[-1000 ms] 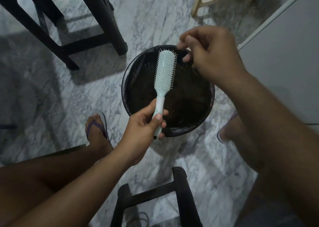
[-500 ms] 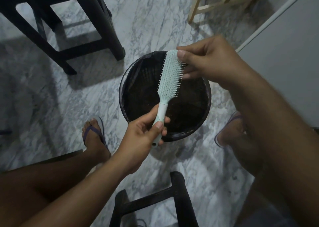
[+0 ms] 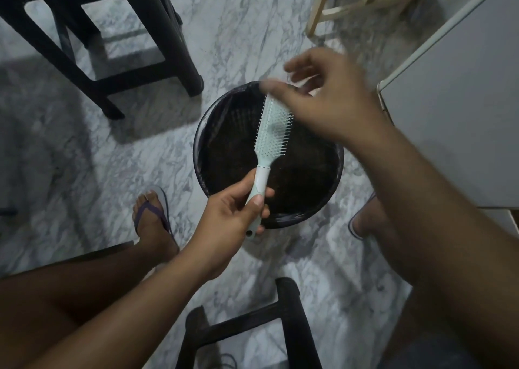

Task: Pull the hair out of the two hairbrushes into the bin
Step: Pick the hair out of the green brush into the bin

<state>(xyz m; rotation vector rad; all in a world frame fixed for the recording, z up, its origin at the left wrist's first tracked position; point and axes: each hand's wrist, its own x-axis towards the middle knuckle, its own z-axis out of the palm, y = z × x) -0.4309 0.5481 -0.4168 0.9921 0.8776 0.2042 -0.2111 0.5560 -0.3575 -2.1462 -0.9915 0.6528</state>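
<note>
Since half a second ago my right hand (image 3: 331,107) has come off the tip of the hairbrush (image 3: 273,135), where its fingertips lay, and now sweeps above the top of the bristles, smeared by motion. Its fingers look loosely fanned, one reaching left past the brush tip and the others raised behind it, but with the blur I cannot tell whether they pinch any strand of hair. My left hand (image 3: 230,214) grips the pale handle, thumb across the front and fingers curled behind. It holds the mint-green brush tilted, with the head up and to the right and the bristles turned toward my right hand, so the picking fingers can get at them. The brush hangs directly over the round black-lined bin (image 3: 197,155), which stands on the marble floor (image 3: 238,31) between my feet; I judge this is so that anything pulled loose drops straight in. No hair is clearly visible in the bristles, and the bin's inside is too dark to read. The second hairbrush is not in view. A dark stool (image 3: 92,45) stands to the upper left, well apart from the bin.
</note>
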